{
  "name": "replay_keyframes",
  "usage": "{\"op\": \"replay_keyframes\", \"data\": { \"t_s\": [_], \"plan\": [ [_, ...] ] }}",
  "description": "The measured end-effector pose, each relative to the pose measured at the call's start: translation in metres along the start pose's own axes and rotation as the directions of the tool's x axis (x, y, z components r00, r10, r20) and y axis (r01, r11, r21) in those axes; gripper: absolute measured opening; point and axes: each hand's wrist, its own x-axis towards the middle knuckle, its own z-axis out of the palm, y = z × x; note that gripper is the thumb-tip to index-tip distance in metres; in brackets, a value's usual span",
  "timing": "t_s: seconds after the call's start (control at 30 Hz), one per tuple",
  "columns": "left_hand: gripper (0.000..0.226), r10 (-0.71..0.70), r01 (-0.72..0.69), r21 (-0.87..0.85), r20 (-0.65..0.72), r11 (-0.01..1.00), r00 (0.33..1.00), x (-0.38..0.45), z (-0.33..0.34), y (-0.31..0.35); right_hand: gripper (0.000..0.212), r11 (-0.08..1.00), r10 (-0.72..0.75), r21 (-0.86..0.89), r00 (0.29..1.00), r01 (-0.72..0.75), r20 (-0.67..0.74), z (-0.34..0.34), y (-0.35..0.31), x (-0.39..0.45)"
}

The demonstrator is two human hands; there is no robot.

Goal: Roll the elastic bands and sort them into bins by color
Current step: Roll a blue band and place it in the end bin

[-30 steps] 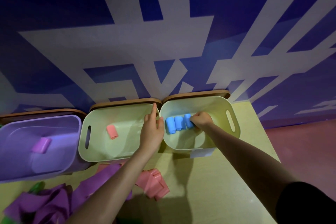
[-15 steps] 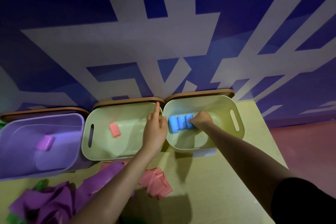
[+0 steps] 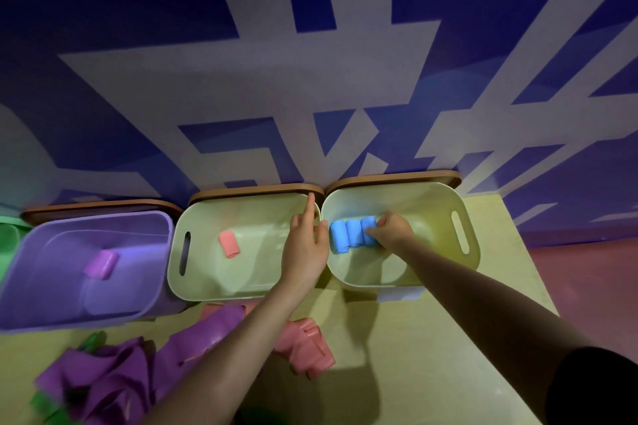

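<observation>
Blue rolled bands (image 3: 350,235), three of them side by side, lie in the right-hand pale green bin (image 3: 462,203), and the right hand (image 3: 392,229) reaches in with its fingers curled onto the rightmost roll. Whether it truly pinches that roll or only presses it, I cannot tell. The left hand (image 3: 305,245) rests at the shared edge of the two pale green bins, forefinger straight and pointing up at the rim, thumb out toward the blue rolls, holding nothing. One pink roll (image 3: 229,244) lies alone in the middle bin (image 3: 207,286), and one purple roll (image 3: 101,264) in the purple bin (image 3: 145,304) at the left. On the yellow table (image 3: 431,355), near the person, lie unrolled pink bands (image 3: 305,347) and a heap of loose purple bands (image 3: 114,369) with some green among them.
</observation>
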Motion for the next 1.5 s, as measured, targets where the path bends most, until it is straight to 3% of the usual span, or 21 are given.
{"op": "replay_keyframes", "data": {
  "t_s": [0.17,0.5,0.8,0.93,1.07,1.2,1.27,1.37,1.5],
  "plan": [
    [0.055,-0.004,0.004,0.015,0.001,1.000,1.000,0.001,0.000,0.000,0.039,1.000,0.009,0.016,1.000,-0.009,0.022,-0.003,0.003,-0.003],
    [0.055,-0.002,0.002,0.017,-0.001,1.000,1.000,0.001,0.000,0.001,0.040,0.999,0.015,0.031,0.999,-0.016,0.039,-0.010,0.005,-0.004],
    [0.055,-0.022,0.022,-0.014,-0.005,1.000,1.000,0.001,-0.001,0.001,0.062,0.999,0.047,0.020,0.997,-0.048,0.055,-0.023,-0.003,-0.006],
    [0.053,-0.048,0.050,-0.078,0.023,0.996,0.999,0.002,-0.003,0.002,0.056,0.998,0.054,-0.012,0.996,-0.053,0.077,-0.035,-0.007,-0.014],
    [0.054,-0.047,0.049,-0.035,0.034,0.998,0.998,0.002,-0.007,0.000,0.031,1.000,-0.024,-0.013,0.998,0.025,0.055,-0.050,-0.009,-0.032],
    [0.058,-0.071,0.069,0.051,0.046,0.996,0.996,0.000,-0.018,0.004,0.036,0.985,-0.170,0.021,0.983,0.172,-0.074,-0.063,-0.011,-0.065],
    [0.055,-0.070,0.069,0.060,0.027,0.996,0.997,-0.006,-0.028,0.007,0.028,0.960,-0.230,0.119,0.957,0.253,-0.176,-0.066,-0.013,-0.086],
    [0.039,-0.016,0.016,0.030,-0.006,0.999,1.000,-0.025,-0.048,0.016,0.015,0.869,-0.274,0.333,0.918,0.365,-0.288,-0.067,-0.019,-0.122],
    [0.021,0.025,-0.019,-0.161,0.035,0.987,0.999,-0.073,-0.080,0.019,0.017,0.778,-0.390,0.424,0.886,0.463,-0.251,-0.050,-0.028,-0.180]
  ]
}}
